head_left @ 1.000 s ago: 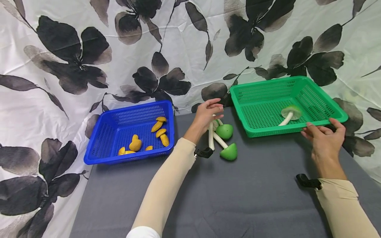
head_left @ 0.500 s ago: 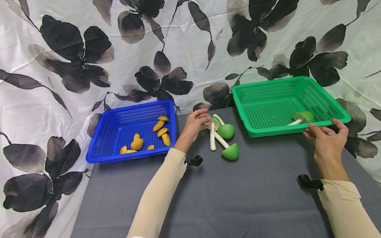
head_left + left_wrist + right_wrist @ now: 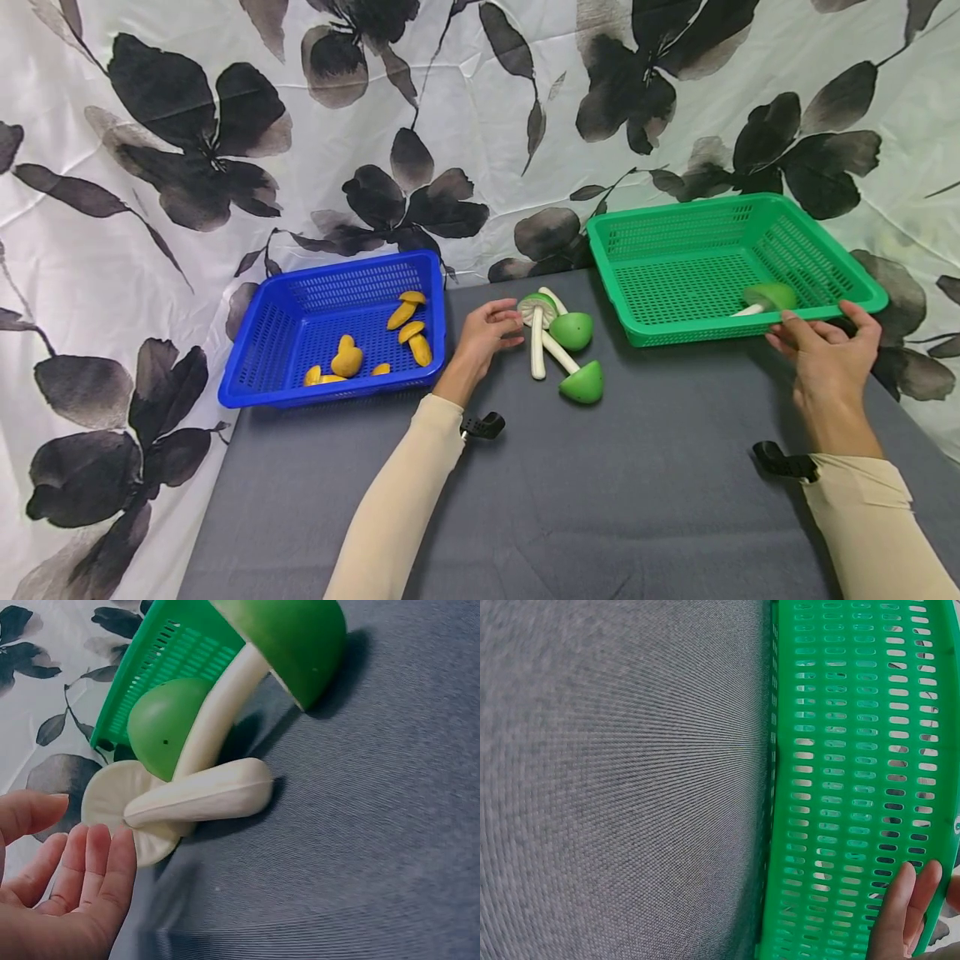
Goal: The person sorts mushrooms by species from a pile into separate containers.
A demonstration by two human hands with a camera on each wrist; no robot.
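My left hand [image 3: 486,333] hovers just left of several green-capped mushrooms, fingers loosely bent and apart from them. One mushroom [image 3: 537,342] shows its pale gills and white stem; two other green caps [image 3: 582,383] lie beside it on the cloth. In the left wrist view, the fingertips come close to the pale underside of a cap [image 3: 112,795]. On the right, my right hand [image 3: 828,354] holds the near rim of the green basket [image 3: 675,333], with fingers [image 3: 894,911] against its slotted outer wall. Inside that basket a green-capped mushroom [image 3: 771,297] lies near the front right, partly hidden by the rim.
A blue basket [image 3: 300,287] with several yellow mushrooms [image 3: 347,358] stands at the left. Grey cloth [image 3: 600,500] covers the table. Behind it hangs a white floral curtain [image 3: 465,100].
My left hand has drawn back left and down, away from the green mushrooms. The mushroom in the green basket has rolled right, its cap now turned up. My right hand stays on the rim.
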